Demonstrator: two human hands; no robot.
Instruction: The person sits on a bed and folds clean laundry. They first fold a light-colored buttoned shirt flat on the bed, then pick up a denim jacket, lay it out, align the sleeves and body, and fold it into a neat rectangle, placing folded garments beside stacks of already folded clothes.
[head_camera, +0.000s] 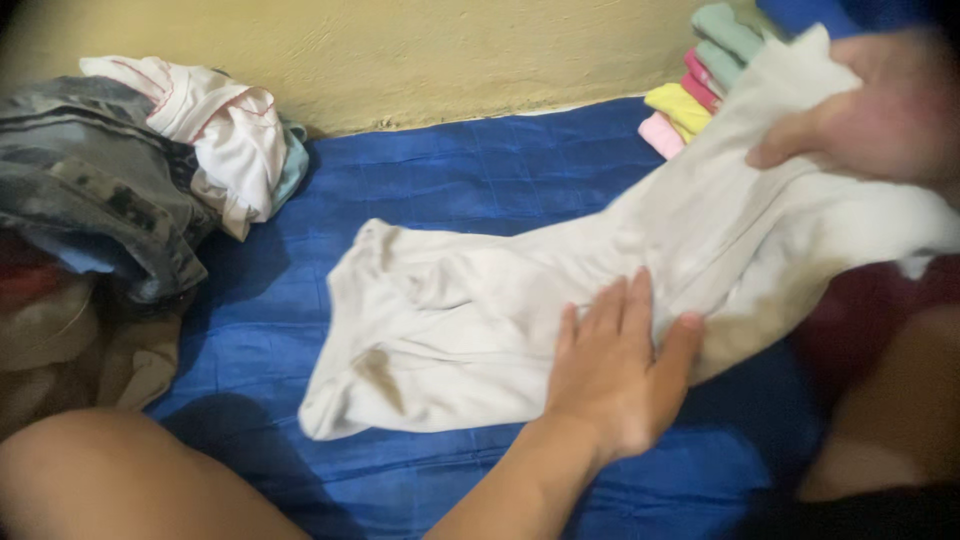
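Pressing flat against the cloth, the left hand (615, 370) lies fully open, fingers spread, on the near edge of a white garment (480, 320) that is spread across a blue sheet (450, 180); the open palm appears to pin the fabric so it stays smooth. The right hand (870, 110), blurred at the upper right, lifts the garment's other end clear of the sheet, its fingers curled around a fold, though how tightly cannot be told. Held so, the cloth slopes from the raised end down to the flat end, where brownish marks show. 1 stack of folded clothes (700, 85) in pink, yellow and green sits by the wall (450, 55) behind the right hand. Unfolded laundry, including denim (110, 180), is heaped at left.
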